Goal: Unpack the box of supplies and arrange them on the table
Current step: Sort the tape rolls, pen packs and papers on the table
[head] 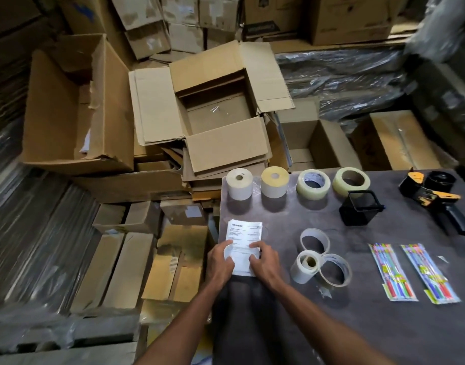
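Head view is showing us pressing a stack of printed papers (243, 246) flat on the dark table (357, 325). Our left hand (221, 262) is gripping the papers' left edge, thumb on top; our right hand (263, 262) is pinching their right edge the same way. The papers are lying beside the table's left edge, with the empty open box (218, 111) sitting off the table beyond them. Farther right of the papers, label rolls (239, 184), tape rolls (313, 184), a tape dispenser (434, 198) and pen packs (393, 272) are lying already arranged. We are judging the risk as this: the papers, so near that edge, could be sliding off if we are releasing them unevenly.
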The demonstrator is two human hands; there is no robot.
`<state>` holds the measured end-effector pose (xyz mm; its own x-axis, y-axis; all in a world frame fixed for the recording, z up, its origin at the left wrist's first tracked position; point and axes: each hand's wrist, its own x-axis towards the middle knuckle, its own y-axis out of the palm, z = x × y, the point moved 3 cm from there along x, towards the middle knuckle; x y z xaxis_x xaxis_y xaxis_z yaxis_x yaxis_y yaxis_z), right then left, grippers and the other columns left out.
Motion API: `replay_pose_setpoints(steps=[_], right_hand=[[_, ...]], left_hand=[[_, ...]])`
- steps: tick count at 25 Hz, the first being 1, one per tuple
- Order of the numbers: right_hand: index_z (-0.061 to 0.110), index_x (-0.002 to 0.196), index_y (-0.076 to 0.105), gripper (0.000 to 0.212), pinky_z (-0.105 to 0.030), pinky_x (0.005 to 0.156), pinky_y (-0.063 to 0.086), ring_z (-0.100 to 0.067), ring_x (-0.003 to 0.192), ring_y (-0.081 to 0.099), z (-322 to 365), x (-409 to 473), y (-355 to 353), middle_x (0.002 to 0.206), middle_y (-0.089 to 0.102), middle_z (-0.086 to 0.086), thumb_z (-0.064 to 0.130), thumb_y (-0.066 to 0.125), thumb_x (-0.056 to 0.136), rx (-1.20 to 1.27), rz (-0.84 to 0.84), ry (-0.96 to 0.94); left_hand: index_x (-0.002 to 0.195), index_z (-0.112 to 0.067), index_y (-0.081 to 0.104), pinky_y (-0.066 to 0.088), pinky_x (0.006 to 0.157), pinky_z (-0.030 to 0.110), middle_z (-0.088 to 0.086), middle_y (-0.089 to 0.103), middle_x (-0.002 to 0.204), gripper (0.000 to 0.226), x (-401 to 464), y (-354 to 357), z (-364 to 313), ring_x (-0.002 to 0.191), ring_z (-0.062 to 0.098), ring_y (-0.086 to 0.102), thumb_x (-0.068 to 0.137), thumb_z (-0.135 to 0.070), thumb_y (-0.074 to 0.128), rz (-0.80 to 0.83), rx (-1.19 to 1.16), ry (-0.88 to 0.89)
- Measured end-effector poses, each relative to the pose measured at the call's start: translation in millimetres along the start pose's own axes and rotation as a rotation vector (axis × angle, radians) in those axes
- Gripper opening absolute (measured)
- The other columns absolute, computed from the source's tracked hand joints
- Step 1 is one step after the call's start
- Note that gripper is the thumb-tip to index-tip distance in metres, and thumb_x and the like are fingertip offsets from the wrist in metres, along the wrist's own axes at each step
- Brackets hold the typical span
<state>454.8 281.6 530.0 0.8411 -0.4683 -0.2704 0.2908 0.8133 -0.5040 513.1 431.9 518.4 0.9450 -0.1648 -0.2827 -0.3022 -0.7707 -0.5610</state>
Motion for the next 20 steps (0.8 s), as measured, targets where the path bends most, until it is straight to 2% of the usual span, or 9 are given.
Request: replay_pose_setpoints(steps=[4,7,10,12,14,17,20], right_hand=[[0.018,0.108,0.065,0.029,-0.024,0.076,0.039,-0.020,0.096,0.060,-4.8,1.1,5.9,0.105,0.066,-0.005,0.010,0.062,0.080,-0.065,0.013,-0.008],[0.019,0.109,0.063,0.030,-0.026,0.080,0.037,-0.021,0.102,0.057,-9.6,0.4,7.9,0.106,0.062,-0.004,0.013,0.062,0.079,-0.118,0.015,-0.020],[0.021,0.110,0.063,0.032,-0.030,0.083,0.041,-0.023,0.104,0.056,-14.6,0.2,9.0,0.104,0.058,-0.001,0.017,0.062,0.078,-0.151,0.019,-0.018],[0.020,0.116,0.060,0.037,-0.034,0.091,0.044,-0.025,0.108,0.055,-15.5,1.9,8.9,0.109,0.059,-0.003,0.023,0.059,0.079,-0.189,0.009,-0.017],[0.017,0.126,0.055,0.047,-0.036,0.095,0.044,-0.026,0.112,0.054,-8.3,6.5,5.3,0.118,0.061,-0.005,0.022,0.051,0.080,-0.151,-0.004,-0.018],[0.016,0.127,0.048,0.056,-0.037,0.089,0.048,-0.027,0.105,0.060,5.4,19.7,-1.8,0.115,0.064,-0.004,0.020,0.040,0.072,-0.054,-0.005,-0.044],[0.015,0.129,0.044,0.059,-0.039,0.088,0.049,-0.035,0.103,0.062,12.9,29.5,-1.9,0.116,0.064,-0.011,0.024,0.036,0.072,-0.072,0.066,-0.037]], left_hand=[[0.131,-0.021,0.060,0.058,0.092,0.040,0.003,0.061,0.131,0.056,-0.6,2.9,8.9,0.114,0.020,0.060,0.077,-0.008,0.055,0.043,-0.002,0.007],[0.131,-0.026,0.058,0.059,0.089,0.041,0.003,0.062,0.130,0.059,2.6,9.1,24.0,0.112,0.019,0.061,0.073,-0.016,0.055,0.060,0.009,0.008],[0.132,-0.024,0.057,0.058,0.091,0.042,0.003,0.060,0.133,0.059,-3.6,4.0,16.4,0.114,0.020,0.059,0.074,-0.015,0.059,0.052,0.035,0.021],[0.134,-0.022,0.055,0.055,0.094,0.043,0.000,0.057,0.135,0.063,-4.9,0.8,15.2,0.117,0.020,0.056,0.072,-0.019,0.063,0.038,0.070,0.059],[0.140,-0.022,0.048,0.055,0.094,0.041,-0.004,0.055,0.135,0.076,-5.9,-5.2,8.3,0.119,0.018,0.054,0.067,-0.026,0.067,0.060,0.081,0.096],[0.151,-0.020,0.035,0.057,0.086,0.030,-0.005,0.054,0.128,0.083,-7.7,-12.7,-9.0,0.112,0.013,0.055,0.075,-0.005,0.066,0.171,0.025,0.090],[0.150,-0.020,0.035,0.059,0.083,0.030,-0.001,0.059,0.130,0.081,-7.1,-19.4,-19.5,0.098,0.000,0.056,0.078,0.006,0.059,0.205,-0.021,0.090]])
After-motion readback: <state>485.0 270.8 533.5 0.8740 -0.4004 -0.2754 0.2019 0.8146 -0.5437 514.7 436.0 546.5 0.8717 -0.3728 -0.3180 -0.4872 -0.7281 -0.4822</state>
